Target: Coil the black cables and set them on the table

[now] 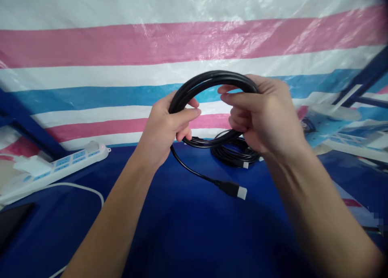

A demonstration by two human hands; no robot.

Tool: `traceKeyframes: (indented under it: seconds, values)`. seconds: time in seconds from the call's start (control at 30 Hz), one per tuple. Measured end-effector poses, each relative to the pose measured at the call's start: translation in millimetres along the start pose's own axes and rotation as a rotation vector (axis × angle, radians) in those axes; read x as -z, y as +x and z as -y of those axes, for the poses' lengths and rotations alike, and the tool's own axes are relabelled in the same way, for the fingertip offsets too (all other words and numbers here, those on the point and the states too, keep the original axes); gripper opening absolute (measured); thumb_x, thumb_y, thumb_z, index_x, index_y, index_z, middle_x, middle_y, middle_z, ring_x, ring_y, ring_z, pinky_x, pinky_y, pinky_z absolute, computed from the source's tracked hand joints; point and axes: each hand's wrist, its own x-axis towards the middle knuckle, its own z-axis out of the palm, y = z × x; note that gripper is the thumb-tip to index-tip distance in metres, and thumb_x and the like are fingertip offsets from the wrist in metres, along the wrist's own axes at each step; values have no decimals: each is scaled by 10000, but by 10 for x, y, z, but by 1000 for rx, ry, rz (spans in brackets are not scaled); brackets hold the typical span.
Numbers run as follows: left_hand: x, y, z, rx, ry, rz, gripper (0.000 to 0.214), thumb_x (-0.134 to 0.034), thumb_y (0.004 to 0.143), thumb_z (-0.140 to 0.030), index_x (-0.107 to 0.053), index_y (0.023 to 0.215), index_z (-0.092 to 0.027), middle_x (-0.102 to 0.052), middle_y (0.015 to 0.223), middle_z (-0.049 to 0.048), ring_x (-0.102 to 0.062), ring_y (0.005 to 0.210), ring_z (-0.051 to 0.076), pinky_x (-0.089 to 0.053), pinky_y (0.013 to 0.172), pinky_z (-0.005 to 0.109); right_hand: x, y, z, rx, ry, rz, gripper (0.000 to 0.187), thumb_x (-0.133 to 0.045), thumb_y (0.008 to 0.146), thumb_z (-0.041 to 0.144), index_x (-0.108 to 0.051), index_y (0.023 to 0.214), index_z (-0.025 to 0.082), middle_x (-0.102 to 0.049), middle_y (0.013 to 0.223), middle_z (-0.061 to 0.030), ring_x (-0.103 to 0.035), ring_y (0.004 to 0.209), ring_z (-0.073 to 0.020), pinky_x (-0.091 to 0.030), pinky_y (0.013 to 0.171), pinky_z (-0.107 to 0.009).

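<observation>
A black cable [218, 76] wound into a coil is held up above the blue table by both hands. My left hand [168, 126] is closed round the coil's left side, thumb across the inside. On the opposite side my right hand [260, 112] grips the loops, its thumb and fingers bent about them. From beneath my left hand one cable end hangs free, with a black plug [233, 189] whose tip is pale. A second coil of black cable [224, 154] lies on the table behind, partly hidden by my right hand.
At the left a white power strip [75, 160] rests on the blue table [188, 237], a white cord beside it. A dark flat object [15, 221] is at the left edge. Light-blue container [327, 124] stands right. Striped sheeting [121, 47] hangs behind.
</observation>
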Motion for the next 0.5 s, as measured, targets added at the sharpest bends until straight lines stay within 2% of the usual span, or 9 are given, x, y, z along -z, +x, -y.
traceKeyframes:
  seconds: [0.07, 0.13, 0.23, 0.3, 0.37, 0.43, 0.5]
  values:
    - [5, 6, -5, 51, -114, 4, 70, -597, 758, -147, -555, 763, -203, -200, 430, -106, -205, 346, 31, -298, 406, 202, 13, 14, -36, -63, 110, 19, 154, -551, 769, 28, -600, 730, 169, -248, 433, 88, -159, 340, -25, -126, 334, -187]
    - [28, 9, -17, 104, -129, -17, 81, -577, 743, -122, -547, 736, -197, -167, 441, -105, -143, 346, 22, -202, 369, 193, 35, 25, -75, -125, 123, 128, 133, -561, 776, 53, -606, 758, 177, -259, 418, 93, -203, 332, -35, -229, 328, -182]
    - [69, 12, -24, 131, 6, -63, 94, -577, 696, -99, -554, 677, -187, -187, 431, -93, -140, 349, 20, -142, 362, 194, 64, 22, -76, -120, -42, 348, 146, -569, 757, 38, -632, 770, 169, -410, 467, 60, -374, 362, -61, -394, 386, -212]
    - [72, 12, -6, 113, 140, -56, 77, -601, 683, -118, -575, 648, -181, -247, 440, -76, -182, 365, 25, -138, 377, 201, 64, 9, -33, -76, -210, 434, 134, -578, 765, 35, -639, 756, 154, -491, 536, 31, -457, 413, -75, -394, 390, -202]
    - [50, 9, 28, 93, 229, -17, 64, -610, 692, -136, -590, 647, -177, -313, 476, -59, -223, 396, 32, -158, 403, 212, 41, -5, 15, -30, -359, 429, 112, -596, 781, 52, -633, 724, 141, -495, 543, 26, -457, 433, -68, -334, 366, -182]
    - [24, 9, 64, 72, 242, 13, 65, -595, 711, -134, -589, 662, -176, -358, 520, -47, -245, 427, 41, -179, 428, 223, 5, -17, 37, 51, -449, 343, 118, -612, 768, 39, -632, 700, 133, -476, 538, 34, -415, 443, -47, -277, 369, -171]
    - [14, 13, 82, 37, 228, -5, 71, -590, 717, -126, -579, 670, -178, -384, 542, -43, -264, 439, 47, -193, 438, 232, -27, -22, 34, 109, -446, 251, 133, -613, 744, 12, -643, 711, 137, -459, 534, 45, -358, 436, -30, -221, 371, -172]
